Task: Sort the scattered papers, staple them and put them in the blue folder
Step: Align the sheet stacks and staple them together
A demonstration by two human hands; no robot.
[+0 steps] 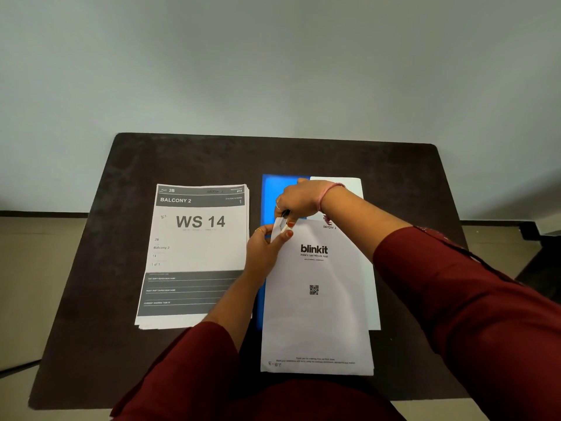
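A white paper set printed "blinkit" (315,311) lies at the table's front right, over the blue folder (277,192). My left hand (264,253) pinches its top left corner. My right hand (299,202) is closed on a small dark stapler (285,214), mostly hidden in the fingers, right at that same corner. More white sheets (372,287) show beneath the set on the right. A second stack headed "BALCONY 2 / WS 14" (197,247) rests to the left of the folder.
The dark brown table (121,232) has rounded far corners and stands against a pale wall. Bare tabletop runs along the far edge and both sides. A dark object (543,253) sits on the floor at the right.
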